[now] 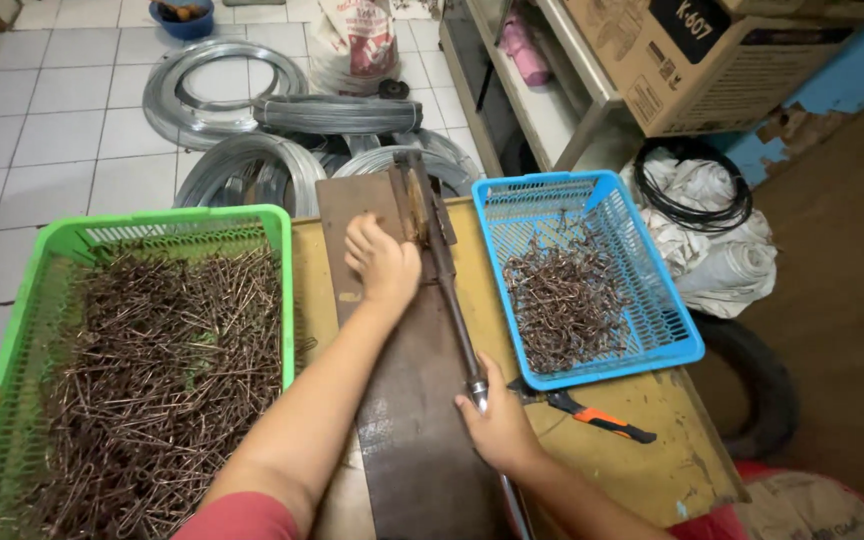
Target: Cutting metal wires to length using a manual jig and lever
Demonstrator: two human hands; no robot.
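My left hand (382, 262) rests fisted on a dark metal plate (412, 400), pressed against the hinged block of a bending tool (414, 195); whatever it holds is hidden under the fingers. My right hand (497, 425) grips the long metal lever (452, 300) of that tool near its lower end. The lever lies flat along the plate's right side. A green basket (282, 225) full of brown wire pieces (162, 380) stands to the left. A blue basket (687, 340) with bent brown wire pieces (562, 295) stands to the right.
Orange-handled pliers (592, 415) lie on the wooden table (652, 450) below the blue basket. Coils of grey wire (222, 90) lie on the tiled floor beyond the table. A cardboard box (712, 60), white sacks (722, 250) with black cable and a tyre (762, 385) sit to the right.
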